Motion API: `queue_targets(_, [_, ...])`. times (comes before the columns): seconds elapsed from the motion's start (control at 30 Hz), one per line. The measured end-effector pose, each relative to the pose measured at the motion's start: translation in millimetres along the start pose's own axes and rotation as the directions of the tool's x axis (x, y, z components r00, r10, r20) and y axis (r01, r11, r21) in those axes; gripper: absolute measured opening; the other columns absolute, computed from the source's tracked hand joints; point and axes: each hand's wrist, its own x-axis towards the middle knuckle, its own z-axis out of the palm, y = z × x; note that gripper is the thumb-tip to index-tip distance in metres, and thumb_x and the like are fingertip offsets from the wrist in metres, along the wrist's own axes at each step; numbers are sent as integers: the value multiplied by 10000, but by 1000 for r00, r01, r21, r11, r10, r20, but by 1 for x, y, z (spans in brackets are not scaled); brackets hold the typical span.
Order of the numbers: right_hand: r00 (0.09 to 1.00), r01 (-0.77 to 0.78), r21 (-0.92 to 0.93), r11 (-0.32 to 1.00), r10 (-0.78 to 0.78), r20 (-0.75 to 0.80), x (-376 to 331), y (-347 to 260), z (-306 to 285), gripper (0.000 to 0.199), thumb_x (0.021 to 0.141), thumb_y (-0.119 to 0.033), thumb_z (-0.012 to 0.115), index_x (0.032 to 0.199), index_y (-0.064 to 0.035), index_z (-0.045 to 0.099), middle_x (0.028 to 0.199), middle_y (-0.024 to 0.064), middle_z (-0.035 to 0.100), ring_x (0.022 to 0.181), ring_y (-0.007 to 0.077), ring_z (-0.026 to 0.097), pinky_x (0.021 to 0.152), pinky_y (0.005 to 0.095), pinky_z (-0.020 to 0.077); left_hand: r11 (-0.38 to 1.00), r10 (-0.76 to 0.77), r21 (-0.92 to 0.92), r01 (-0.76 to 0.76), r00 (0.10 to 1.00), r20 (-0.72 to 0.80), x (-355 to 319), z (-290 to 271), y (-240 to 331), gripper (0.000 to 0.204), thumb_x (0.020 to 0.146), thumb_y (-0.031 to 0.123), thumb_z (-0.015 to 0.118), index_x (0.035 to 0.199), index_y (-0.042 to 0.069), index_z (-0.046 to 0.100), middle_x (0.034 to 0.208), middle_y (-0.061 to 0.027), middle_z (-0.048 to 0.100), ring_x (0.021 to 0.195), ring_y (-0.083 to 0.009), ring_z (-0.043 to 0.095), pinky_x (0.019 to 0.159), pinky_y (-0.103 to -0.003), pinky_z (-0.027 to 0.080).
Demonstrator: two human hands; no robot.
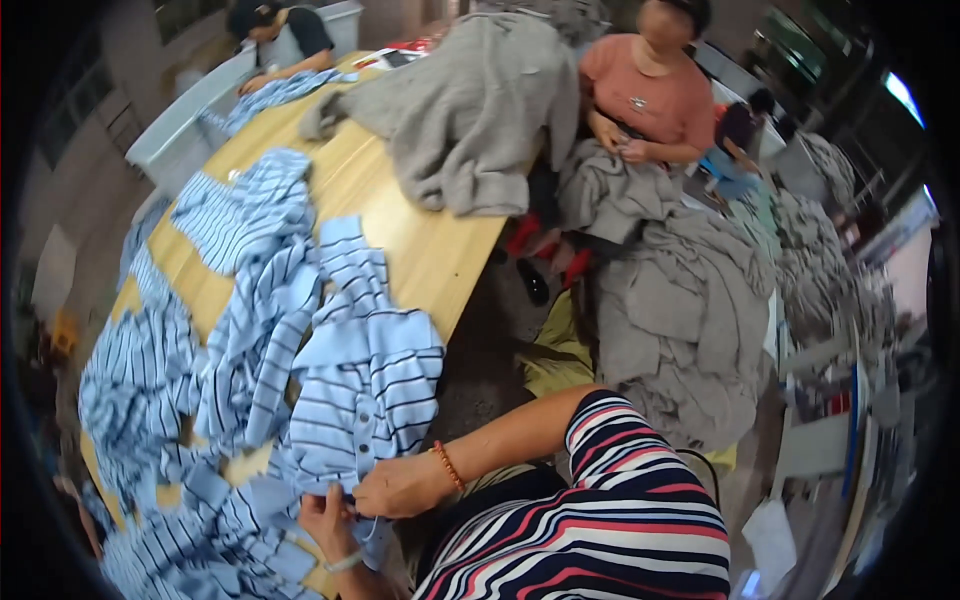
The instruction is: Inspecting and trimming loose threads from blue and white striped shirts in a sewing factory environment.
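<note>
A light blue knit cardigan [345, 385] with dark stripes and a row of dark buttons lies at the near edge of the table. My left hand [328, 522] pinches its lower edge, fingers closed. Right beside it, my right hand [403, 487] is closed on the same edge, close to the lowest buttons. Both hands nearly touch. Whether a small tool or thread sits between the fingers is too small to tell.
More blue striped knits [140, 370] are heaped leftward on the wooden table [440, 265]. Grey knits [470, 110] cover its far end. A larger grey pile [690, 320] stands to the right. Two co-workers, one in a pink shirt [650, 95], handle garments. A pale bin [190, 130] stands far left.
</note>
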Motion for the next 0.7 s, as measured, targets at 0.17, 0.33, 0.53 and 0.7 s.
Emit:
queue_targets(0.17, [984,-111,20,994,113,-138,-20,1,2,164,754,-100,597,864,-2,524,824,136,525,743,311,584,618,384,476,998,68,-1,-68,990,121,-12,6,5,123,857,98,658,896,-17,636,667,-44,622,548,-82,542,516,-215,421])
queue_targets(0.33, [966,19,156,988,22,-258,-2,-5,7,118,742,-51,573,847,2,571,791,148,562,726,326,603,638,387,489,972,211,94,-214,977,42,-38,12,-5,132,886,116,632,894,-15,616,848,-18,634,739,-83,557,648,-233,441])
queue_targets(0.53, [952,-129,2,992,125,-280,-2,-8,9,111,744,-53,572,818,17,527,802,157,566,733,323,607,636,391,491,997,72,12,-72,997,5,-39,9,-6,143,865,126,643,825,4,579,767,-9,592,668,-82,482,583,-242,389])
queue_targets(0.7, [951,-142,-96,985,108,-291,1,-7,12,112,769,-77,540,812,16,495,774,128,529,736,276,594,597,356,484,941,42,335,-41,999,4,-39,10,12,500,890,359,633,553,29,464,528,-2,408,518,-96,302,448,-310,248])
